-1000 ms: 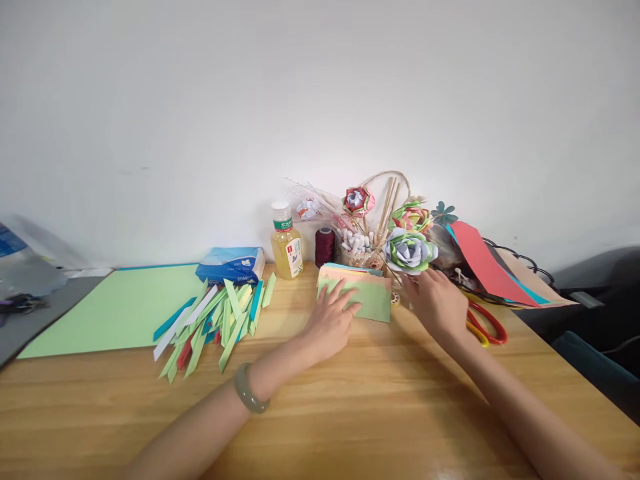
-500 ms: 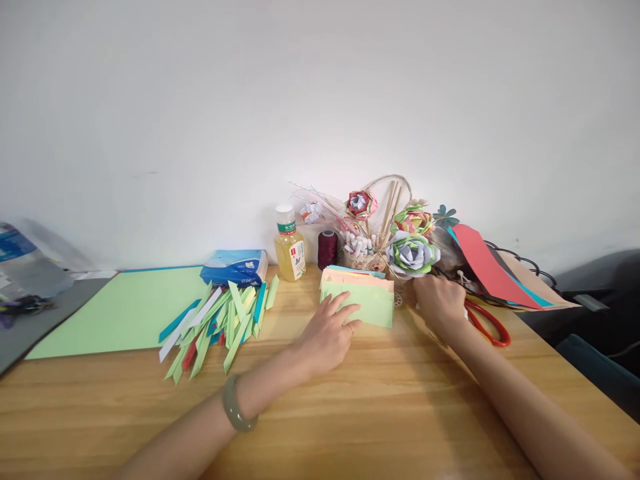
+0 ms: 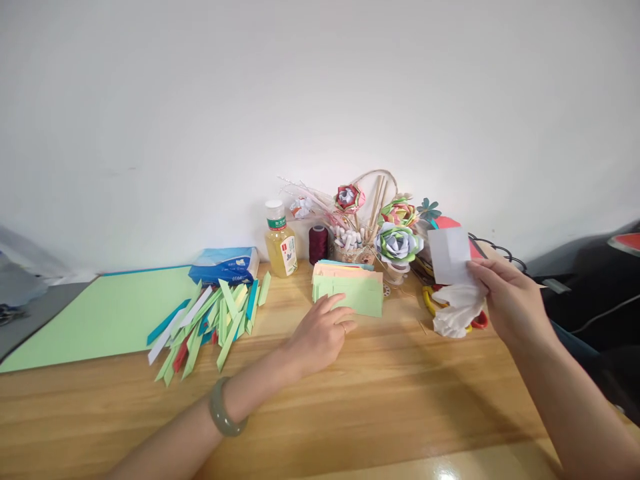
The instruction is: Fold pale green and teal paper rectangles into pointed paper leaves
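My left hand [image 3: 316,339] lies with fingers spread at the lower edge of a stack of light green paper cards [image 3: 363,297]; orange, blue and other sheets peek out behind it. At the right, my right hand [image 3: 515,303] is raised above the table, pinching a white piece of paper [image 3: 449,255] between thumb and fingers. A crumpled white tissue [image 3: 454,312] hangs below the paper from the same hand. Scissors with red and yellow handles [image 3: 429,300] are partly hidden behind the tissue.
Folded paper strips [image 3: 225,320] lie heaped at left, beside a tissue pack [image 3: 225,265] and a large green sheet [image 3: 110,313]. Behind the cards stand a yellow bottle [image 3: 281,247], a dark red thread spool [image 3: 318,245] and several paper flowers [image 3: 399,244]. A wall bounds the back.
My right hand has come up and to the right from beside the flowers, now holding the white paper and tissue. My left hand stays at the cards. The view has shifted slightly.
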### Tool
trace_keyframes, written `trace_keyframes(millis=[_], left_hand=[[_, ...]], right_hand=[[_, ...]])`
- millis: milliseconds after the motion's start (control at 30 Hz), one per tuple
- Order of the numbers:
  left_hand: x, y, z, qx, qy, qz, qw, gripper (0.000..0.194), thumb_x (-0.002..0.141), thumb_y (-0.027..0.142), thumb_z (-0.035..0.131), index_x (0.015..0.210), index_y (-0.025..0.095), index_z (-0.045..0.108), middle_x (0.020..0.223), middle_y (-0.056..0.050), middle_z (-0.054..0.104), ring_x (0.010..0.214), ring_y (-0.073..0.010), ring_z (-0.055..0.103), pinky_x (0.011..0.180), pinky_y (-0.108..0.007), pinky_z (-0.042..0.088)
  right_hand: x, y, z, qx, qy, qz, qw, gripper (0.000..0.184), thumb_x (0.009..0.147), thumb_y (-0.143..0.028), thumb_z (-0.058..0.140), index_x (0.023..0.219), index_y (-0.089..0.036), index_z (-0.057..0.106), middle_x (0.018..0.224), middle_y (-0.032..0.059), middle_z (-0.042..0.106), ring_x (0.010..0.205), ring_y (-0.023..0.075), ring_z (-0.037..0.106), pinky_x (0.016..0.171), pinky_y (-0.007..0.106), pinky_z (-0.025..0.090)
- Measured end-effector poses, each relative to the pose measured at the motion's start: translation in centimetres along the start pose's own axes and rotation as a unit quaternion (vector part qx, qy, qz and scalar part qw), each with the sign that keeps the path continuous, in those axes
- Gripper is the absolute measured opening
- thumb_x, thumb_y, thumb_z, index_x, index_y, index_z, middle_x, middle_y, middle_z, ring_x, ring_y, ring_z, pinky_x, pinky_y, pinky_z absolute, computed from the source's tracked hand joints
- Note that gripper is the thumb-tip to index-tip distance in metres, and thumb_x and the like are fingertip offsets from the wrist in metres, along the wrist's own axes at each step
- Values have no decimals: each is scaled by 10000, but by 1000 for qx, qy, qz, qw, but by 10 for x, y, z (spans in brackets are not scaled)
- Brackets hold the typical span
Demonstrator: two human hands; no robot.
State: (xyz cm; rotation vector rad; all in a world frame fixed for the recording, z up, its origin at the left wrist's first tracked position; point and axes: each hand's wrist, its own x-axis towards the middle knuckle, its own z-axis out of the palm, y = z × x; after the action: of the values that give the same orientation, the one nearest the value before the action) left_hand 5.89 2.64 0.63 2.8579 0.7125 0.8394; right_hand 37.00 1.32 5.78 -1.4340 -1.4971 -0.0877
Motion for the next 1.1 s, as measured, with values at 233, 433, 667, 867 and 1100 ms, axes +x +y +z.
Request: trace_keyframes(millis=[233, 433, 667, 867, 1100], left_hand=[[-7, 0, -6, -17, 15, 18, 1000, 341, 840, 28, 394, 948, 171, 684, 989, -86, 682, 1124, -265, 517, 924, -450, 465], [-22, 15, -22, -30, 70, 0, 997, 296, 850, 72, 369, 921, 182, 635, 857, -68, 648, 867, -189, 589, 772, -329, 505], [-51, 27, -38, -118, 139, -276, 944, 138, 808, 125, 429, 912, 205, 471, 890, -32, 528, 768, -164, 537, 658, -293, 459], [-51, 23, -26, -367, 133, -475, 789, 406, 728, 262, 648, 1070, 212, 435, 805, -3, 556, 771, -185, 597, 707, -315, 481], [-44, 9, -35, -414, 180, -461, 764, 382, 701, 49, 512, 1053, 191, 473, 739, 15, 562, 762, -145, 591, 692, -253, 471]], right_hand=[[3, 1, -8, -24, 84, -22, 996, 450, 954, -482, 317, 1144, -155, 561, 932, 130, 668, 807, 244, 659, 641, 391, 520], [-46, -42, -5, -88, 80, -225, 967, 160, 869, -305, 547, 980, -241, 643, 893, 86, 695, 883, 265, 649, 781, 419, 473], [-92, -91, 52, -92, -144, -525, 834, 342, 940, -68, 328, 888, -150, 656, 812, 41, 719, 741, 144, 630, 649, 276, 455], [-85, -111, 89, -66, -126, -553, 821, 220, 882, -50, 447, 895, -125, 654, 773, 62, 688, 671, 146, 595, 569, 292, 398], [-77, -111, 94, 23, -145, -579, 802, 306, 939, -82, 337, 1040, -119, 623, 906, 57, 711, 918, 143, 619, 791, 290, 463]])
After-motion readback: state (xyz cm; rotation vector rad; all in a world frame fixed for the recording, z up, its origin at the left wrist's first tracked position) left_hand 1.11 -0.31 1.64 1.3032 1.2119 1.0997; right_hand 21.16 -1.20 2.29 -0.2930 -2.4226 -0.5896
